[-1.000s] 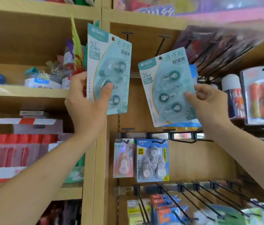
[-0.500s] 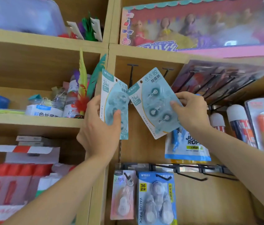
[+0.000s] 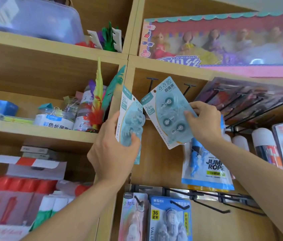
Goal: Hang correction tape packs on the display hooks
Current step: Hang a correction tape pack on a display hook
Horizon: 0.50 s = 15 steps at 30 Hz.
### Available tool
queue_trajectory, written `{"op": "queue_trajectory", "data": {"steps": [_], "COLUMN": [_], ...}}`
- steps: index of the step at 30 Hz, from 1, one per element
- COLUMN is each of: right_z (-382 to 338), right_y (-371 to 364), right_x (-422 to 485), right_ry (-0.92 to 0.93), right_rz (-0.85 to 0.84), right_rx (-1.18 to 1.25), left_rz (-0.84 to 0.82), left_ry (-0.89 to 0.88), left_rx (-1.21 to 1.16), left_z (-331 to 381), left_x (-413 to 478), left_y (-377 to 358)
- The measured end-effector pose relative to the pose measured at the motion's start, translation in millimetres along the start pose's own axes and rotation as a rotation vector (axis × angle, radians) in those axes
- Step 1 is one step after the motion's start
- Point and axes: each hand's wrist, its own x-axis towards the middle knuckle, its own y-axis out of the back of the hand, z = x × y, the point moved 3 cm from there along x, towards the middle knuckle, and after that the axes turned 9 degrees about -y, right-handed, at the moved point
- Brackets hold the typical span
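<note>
I hold two pale teal blister packs of tape up in front of the wooden shelf. My left hand grips one pack upright, thumb on its front. My right hand pinches the second pack by its right edge; that pack tilts left, and its punched hole sits just below an empty black hook. A second empty hook juts out to the right of it.
A jump rope bag hangs below my right hand. Two other tape packs hang on the lower rail of hooks. A doll box stands on the shelf above. Jars and feathers fill the left cubby.
Both packs went up toward the top hooks and came closer together. The right pack tilted left under the left hook. The view swung upward.
</note>
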Motion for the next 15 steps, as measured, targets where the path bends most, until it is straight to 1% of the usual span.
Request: {"op": "queue_trajectory", "data": {"steps": [8, 11, 15], "right_z": [-4, -1, 5], "right_y": [-21, -25, -22], "right_x": [-2, -2, -4], "right_ry": [-0.044, -0.118, -0.157], "right_rz": [-0.037, -0.059, -0.05], "right_rx": [-0.035, -0.002, 0.039], "left_rz": [-0.098, -0.084, -0.052], "left_ry": [-0.116, -0.128, -0.157], "left_rx": [0.027, -0.032, -0.084], "left_z": [-6, -10, -12], "left_x": [-7, -10, -13], "left_y": [10, 11, 11]}}
